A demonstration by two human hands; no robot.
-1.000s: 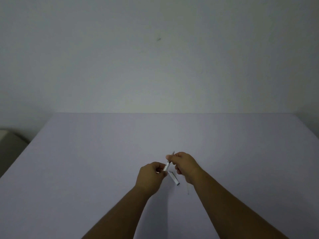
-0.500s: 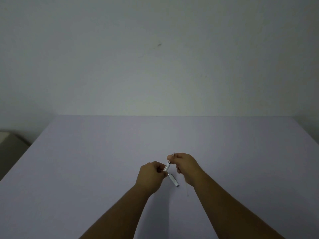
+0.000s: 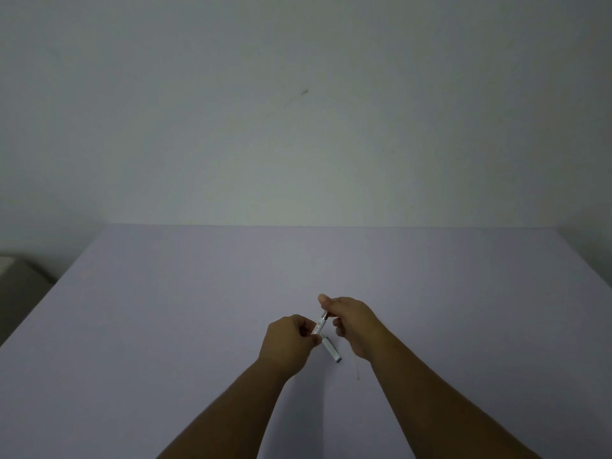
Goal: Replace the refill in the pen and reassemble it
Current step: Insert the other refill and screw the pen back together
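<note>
From the head camera I see both bare forearms reaching out over a pale lavender table (image 3: pixel 165 326), with a plain grey-white wall (image 3: pixel 298 127) behind it. My left hand (image 3: pixel 288 342) is curled shut, thumb and forefinger pinching the lower end of the white pen barrel (image 3: pixel 319 326). The barrel is lifted off the table and tilts up and to the right. My right hand (image 3: pixel 354 321) is closed around the barrel's upper end, where a darker metallic collar shows just below the fingertips (image 3: pixel 324 299); I cannot tell whether the refill tip sits inside that grip, as the fingers hide it. The two hands are close together, joined only by the barrel.

Just below the left thumb a second white tube, the pen cap (image 3: pixel 331 350), lies flat on the table, angled down to the right with a dark end. Beside it, under the right wrist, a thin pale refill (image 3: pixel 357 367) lies on the surface, faint in the dim light. At the far left edge a grey box (image 3: pixel 16 279) sits beyond the table.
</note>
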